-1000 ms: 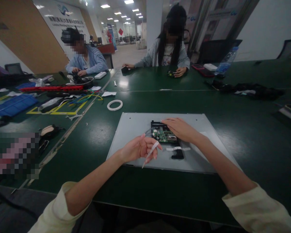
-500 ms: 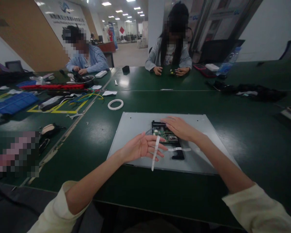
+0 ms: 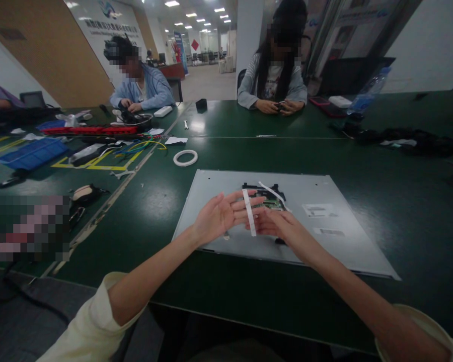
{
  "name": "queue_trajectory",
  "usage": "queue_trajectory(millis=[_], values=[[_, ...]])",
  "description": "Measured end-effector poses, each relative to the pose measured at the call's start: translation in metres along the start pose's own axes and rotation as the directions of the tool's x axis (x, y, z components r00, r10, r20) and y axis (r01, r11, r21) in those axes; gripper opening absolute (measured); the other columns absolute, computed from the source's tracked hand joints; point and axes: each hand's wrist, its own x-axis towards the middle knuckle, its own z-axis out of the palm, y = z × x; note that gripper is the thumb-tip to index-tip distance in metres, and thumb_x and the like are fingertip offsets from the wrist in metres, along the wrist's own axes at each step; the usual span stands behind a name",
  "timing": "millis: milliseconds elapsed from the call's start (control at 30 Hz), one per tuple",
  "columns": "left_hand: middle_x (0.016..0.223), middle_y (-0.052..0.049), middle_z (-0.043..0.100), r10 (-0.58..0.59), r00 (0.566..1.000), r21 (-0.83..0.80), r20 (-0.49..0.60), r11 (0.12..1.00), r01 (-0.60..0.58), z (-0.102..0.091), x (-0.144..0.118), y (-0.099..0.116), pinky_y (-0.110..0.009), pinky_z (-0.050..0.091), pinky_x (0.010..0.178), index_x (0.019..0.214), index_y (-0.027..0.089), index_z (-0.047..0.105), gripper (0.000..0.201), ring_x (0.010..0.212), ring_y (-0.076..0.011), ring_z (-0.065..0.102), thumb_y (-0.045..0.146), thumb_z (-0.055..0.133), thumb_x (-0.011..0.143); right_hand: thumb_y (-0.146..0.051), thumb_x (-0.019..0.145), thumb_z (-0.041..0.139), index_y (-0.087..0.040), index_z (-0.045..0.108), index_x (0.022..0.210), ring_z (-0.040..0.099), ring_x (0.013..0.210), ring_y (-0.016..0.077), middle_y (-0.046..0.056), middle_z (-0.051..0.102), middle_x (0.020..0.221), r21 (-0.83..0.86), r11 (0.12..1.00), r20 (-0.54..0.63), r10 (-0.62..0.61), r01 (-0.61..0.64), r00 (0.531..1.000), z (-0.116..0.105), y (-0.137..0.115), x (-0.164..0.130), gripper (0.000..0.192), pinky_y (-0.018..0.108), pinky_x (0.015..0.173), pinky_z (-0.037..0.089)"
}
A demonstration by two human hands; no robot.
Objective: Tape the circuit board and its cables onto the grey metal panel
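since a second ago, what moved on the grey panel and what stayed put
The right hand left the circuit board and came back toward the left hand, lifting the second white strip off the panel. The first white strip, earlier dangling from the left fingers, now lies across them, both hands meeting at it. The grey panel, the board and the tape ring stayed in place.

Large dark green table (image 3: 362, 166) fills the room's foreground, joined from sections. Tan wall (image 3: 41, 55) at left carries a white sign (image 3: 98, 25), lettering too blurred to read. Rows of ceiling lights (image 3: 196, 12) recede down a long hall. White wall (image 3: 426, 45) at right; black chair (image 3: 347, 75) beside it.
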Motion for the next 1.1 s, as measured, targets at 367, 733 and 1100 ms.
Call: queue_trajectory(millis=[367, 733, 1100], values=[[0.123, -0.013, 0.054, 0.078, 0.995, 0.336, -0.070, 0.940, -0.050, -0.005, -0.001, -0.012, -0.043, 0.029, 0.099, 0.123, 0.017, 0.048, 0.048, 0.117, -0.0286, 0.046, 0.042, 0.050, 0.082, -0.047, 0.075, 0.060, -0.013, 0.064, 0.087, 0.064, 0.064, 0.0127, 0.004, 0.066, 0.071, 0.095, 0.990, 0.116, 0.093, -0.104, 0.989, 0.018, 0.010, -0.005, 0.036, 0.027, 0.065, 0.051], [0.141, -0.011, 0.033, 0.209, 0.973, 0.388, -0.095, 0.908, -0.157, 0.003, 0.002, -0.012, -0.045, 0.028, 0.102, 0.128, 0.022, 0.041, 0.048, 0.121, -0.0294, 0.041, 0.037, 0.051, 0.083, -0.043, 0.084, 0.047, -0.016, 0.050, 0.074, 0.050, 0.043, 0.0069, -0.004, 0.055, 0.049, 0.048, 0.992, 0.057, -0.119, 0.117, 0.991, 0.021, 0.012, -0.008, 0.029, 0.018, 0.044, 0.040], [0.138, -0.002, 0.037, 0.470, 0.815, 0.440, -0.338, 0.845, -0.305, -0.009, 0.008, 0.011, -0.033, 0.039, 0.089, 0.128, 0.033, 0.037, 0.044, 0.107, -0.0192, 0.053, 0.039, 0.045, 0.085, -0.042, 0.090, 0.037, -0.017, 0.047, 0.073, 0.053, 0.045, 0.0082, -0.002, 0.057, 0.051, -0.042, 0.977, 0.246, -0.190, 0.207, 0.950, 0.036, 0.021, -0.030, 0.032, 0.020, 0.047, 0.043]])
